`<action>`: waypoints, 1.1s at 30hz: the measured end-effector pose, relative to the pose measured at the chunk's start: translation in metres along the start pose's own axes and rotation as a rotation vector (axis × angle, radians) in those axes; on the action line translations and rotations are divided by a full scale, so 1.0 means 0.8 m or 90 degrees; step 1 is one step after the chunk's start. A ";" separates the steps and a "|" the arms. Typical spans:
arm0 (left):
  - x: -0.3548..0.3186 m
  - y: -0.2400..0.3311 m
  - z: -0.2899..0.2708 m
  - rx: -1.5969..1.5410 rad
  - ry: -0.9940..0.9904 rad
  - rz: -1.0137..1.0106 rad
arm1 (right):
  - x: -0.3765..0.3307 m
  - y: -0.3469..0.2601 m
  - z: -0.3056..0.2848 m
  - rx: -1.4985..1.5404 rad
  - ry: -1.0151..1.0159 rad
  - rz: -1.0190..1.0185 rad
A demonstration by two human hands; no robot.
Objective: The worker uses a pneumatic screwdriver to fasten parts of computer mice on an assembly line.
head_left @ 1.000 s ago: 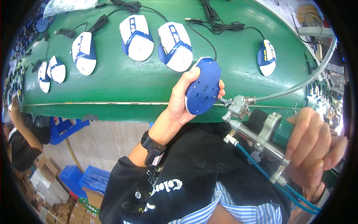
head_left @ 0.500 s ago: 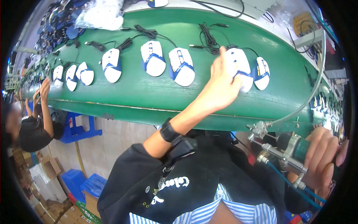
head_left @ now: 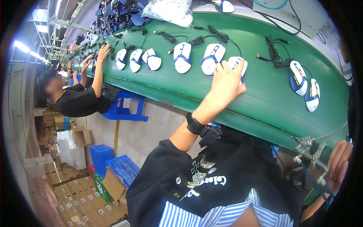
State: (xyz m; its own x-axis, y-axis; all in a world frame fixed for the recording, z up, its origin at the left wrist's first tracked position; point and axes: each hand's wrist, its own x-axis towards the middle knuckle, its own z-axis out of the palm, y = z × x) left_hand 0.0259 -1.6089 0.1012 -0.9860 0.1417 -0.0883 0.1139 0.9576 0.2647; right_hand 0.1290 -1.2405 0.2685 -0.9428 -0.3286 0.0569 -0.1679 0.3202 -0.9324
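Note:
White-and-blue computer mice with black cables lie along a green conveyor belt (head_left: 264, 89). My left hand (head_left: 225, 81) is closed over one computer mouse (head_left: 239, 63), with the fingers across its top and the thumb at its side. Just left of it sits another mouse (head_left: 212, 59). To the right, a pair of mice (head_left: 298, 78) rests at a slant, a bundled black cable (head_left: 275, 51) behind them. At the right rim, my right hand (head_left: 339, 163) has curled fingers beside a metal pneumatic fixture (head_left: 312, 153); what they hold is hidden.
Several more mice (head_left: 153, 60) lie farther left. A clear plastic bag (head_left: 168, 11) and a heap of dark blue parts (head_left: 121, 15) are behind the belt. A co-worker (head_left: 75, 100) works at the left beside a blue stool (head_left: 124, 108). Crates (head_left: 124, 168) and cartons stand on the floor.
The view has swung left. My left hand has left one of the right-hand pair of mice and moved left onto another mouse. My right hand stays by the fixture.

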 end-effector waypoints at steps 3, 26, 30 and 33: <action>0.004 -0.036 -0.002 -0.517 -0.034 0.079 | 0.023 0.000 0.036 0.113 0.173 -0.128; -0.040 0.014 0.079 -1.598 -0.331 -0.190 | 0.199 -0.045 0.171 0.189 0.062 -0.192; -0.041 0.009 0.079 -1.600 -0.349 -0.195 | 0.208 -0.033 0.167 0.183 0.039 -0.228; -0.042 0.006 0.080 -1.620 -0.350 -0.191 | 0.209 -0.026 0.163 0.175 0.013 -0.251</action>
State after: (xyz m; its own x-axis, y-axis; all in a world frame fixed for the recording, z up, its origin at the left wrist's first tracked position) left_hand 0.0677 -1.5933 0.0436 -0.8062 0.5143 -0.2925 -0.5738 -0.8002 0.1745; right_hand 0.0121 -1.4178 0.2510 -0.8289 -0.3588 0.4292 -0.4336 -0.0729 -0.8982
